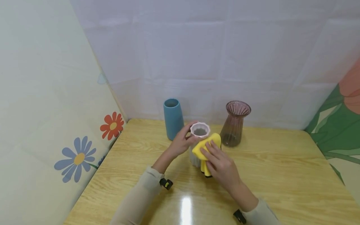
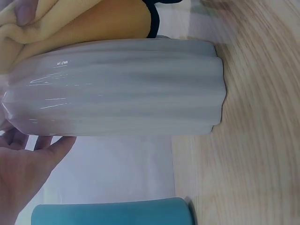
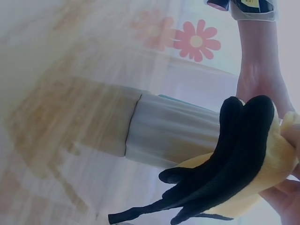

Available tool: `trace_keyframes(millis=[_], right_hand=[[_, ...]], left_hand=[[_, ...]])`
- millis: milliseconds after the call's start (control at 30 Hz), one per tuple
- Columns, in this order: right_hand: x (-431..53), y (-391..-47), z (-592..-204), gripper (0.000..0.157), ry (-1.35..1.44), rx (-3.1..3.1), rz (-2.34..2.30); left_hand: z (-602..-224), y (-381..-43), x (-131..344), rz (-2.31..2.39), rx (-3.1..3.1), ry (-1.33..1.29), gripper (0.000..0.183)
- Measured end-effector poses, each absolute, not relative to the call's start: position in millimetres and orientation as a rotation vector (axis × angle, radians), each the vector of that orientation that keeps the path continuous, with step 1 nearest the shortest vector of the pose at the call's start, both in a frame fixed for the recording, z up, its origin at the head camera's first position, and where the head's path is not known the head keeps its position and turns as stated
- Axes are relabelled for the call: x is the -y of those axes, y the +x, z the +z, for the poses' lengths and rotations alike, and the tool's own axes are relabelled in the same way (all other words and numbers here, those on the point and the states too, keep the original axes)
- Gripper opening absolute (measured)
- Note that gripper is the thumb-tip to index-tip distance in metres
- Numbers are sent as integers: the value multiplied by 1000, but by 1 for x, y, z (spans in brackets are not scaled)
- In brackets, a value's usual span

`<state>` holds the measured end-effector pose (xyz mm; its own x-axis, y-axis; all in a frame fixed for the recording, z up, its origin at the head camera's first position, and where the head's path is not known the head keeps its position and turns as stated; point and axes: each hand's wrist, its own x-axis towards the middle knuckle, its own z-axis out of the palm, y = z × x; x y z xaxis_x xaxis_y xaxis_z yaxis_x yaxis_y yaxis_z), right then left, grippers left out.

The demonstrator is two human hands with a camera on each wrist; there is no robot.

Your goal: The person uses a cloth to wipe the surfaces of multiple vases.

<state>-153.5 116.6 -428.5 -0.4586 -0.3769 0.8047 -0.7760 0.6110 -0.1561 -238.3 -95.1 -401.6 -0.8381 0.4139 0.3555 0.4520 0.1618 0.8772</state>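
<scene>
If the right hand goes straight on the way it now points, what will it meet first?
Probably the white vase: the right hand holds the yellow cloth at the vase's side, so the cloth would press there first. Depth is hard to judge.

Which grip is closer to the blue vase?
Left. The left grip is just right of the blue vase, holding the pale vase; the right grip is farther right, holding the yellow cloth.
</scene>
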Motion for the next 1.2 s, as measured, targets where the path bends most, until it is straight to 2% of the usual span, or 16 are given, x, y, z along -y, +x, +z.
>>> trace_keyframes(millis=[167,300,367,633,700,900,1033,1200], right_hand=[[-117,-151,-433,36,914,2052,645],[-118,-148,-436,39,922,2057,648],[-118,-147,-437,39,928,2063,651],[-120,-146,-441,28,947,2062,634],[-120,-146,-444,28,955,2055,621],[-121,-145,-448,40,968,2053,585],[-120,-143,-449,30,978,2045,576],[-119,-141,-453,36,999,2040,574]], left_hand=[[-401,-237,95,-1793,2370,-889,65],[-404,-236,96,-1800,2373,-885,84],[-404,-236,96,-1815,2368,-881,86],[-403,-238,95,-1816,2361,-879,70],[-403,-237,95,-1815,2361,-879,74],[-403,-236,95,-1800,2355,-896,96],[-404,-236,95,-1807,2350,-903,97],[-404,-236,95,-1817,2332,-932,94]])
